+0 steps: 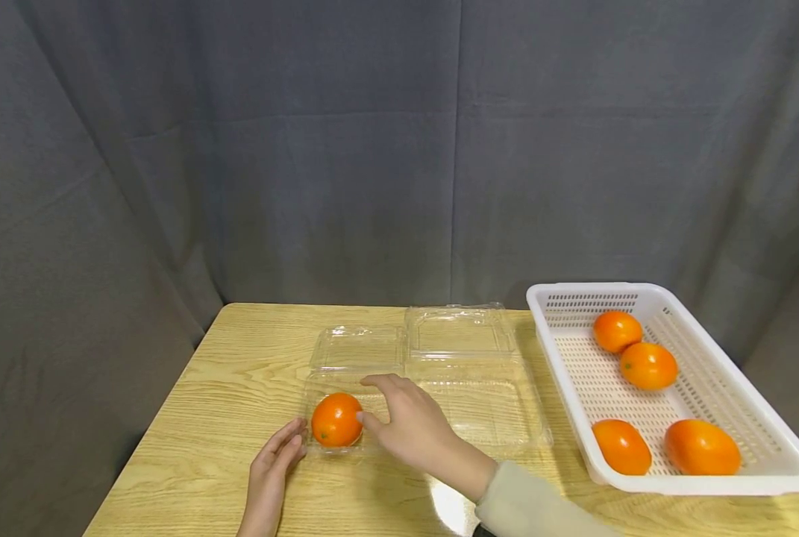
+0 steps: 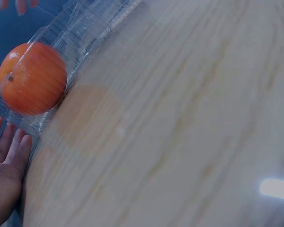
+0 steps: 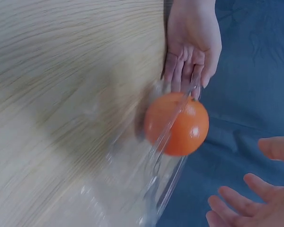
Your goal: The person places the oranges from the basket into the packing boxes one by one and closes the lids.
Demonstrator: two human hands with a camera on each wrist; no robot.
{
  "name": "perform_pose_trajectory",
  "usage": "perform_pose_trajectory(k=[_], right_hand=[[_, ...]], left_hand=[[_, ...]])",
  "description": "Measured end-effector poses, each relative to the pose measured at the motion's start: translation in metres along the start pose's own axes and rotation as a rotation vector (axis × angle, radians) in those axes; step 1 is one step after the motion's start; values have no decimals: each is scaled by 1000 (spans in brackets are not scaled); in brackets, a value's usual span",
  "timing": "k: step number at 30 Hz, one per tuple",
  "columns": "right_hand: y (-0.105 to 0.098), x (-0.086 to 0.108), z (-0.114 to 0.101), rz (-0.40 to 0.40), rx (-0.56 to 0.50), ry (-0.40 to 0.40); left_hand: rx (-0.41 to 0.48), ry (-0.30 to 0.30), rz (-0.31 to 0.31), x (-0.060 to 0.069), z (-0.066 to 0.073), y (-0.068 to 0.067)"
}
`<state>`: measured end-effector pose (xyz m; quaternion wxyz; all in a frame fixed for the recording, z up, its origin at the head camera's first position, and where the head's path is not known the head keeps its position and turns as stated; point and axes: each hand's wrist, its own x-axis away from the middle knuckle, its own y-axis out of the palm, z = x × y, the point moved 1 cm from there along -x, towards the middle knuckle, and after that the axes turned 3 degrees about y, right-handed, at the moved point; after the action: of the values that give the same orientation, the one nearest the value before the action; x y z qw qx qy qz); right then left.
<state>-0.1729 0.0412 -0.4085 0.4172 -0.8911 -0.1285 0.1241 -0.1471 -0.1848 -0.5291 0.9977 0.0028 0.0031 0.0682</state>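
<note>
An orange (image 1: 336, 420) sits at the left end of a clear plastic clamshell box (image 1: 325, 379), whose lid lies folded back. My left hand (image 1: 274, 470) rests at the box's left end, fingers lightly bent beside its wall; in the left wrist view the fingertips are against or very near the plastic. Over the box, just right of the orange, my right hand (image 1: 415, 429) is spread with thumb and fingers apart. In the right wrist view a gap shows between that hand (image 3: 255, 198) and the orange (image 3: 177, 124), and it holds nothing.
A second clear clamshell box (image 1: 486, 406) stands open to the right, against the first. Farther right, a white slotted plastic basket (image 1: 563, 395) contains several oranges (image 1: 649, 366). Wooden tabletop (image 1: 191, 447) lies underneath, with a grey curtain (image 1: 332, 186) behind.
</note>
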Motion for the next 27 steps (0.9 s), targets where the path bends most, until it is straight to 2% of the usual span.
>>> perform_pose_trajectory(k=[8,19,27], right_hand=[[-28,24,23,39,8,6],[-69,54,45,46,16,110],[-105,67,70,60,30,112]], left_hand=[[5,-12,-1,0,1,0],[0,11,-25,1,0,2],[2,16,-22,1,-1,-1]])
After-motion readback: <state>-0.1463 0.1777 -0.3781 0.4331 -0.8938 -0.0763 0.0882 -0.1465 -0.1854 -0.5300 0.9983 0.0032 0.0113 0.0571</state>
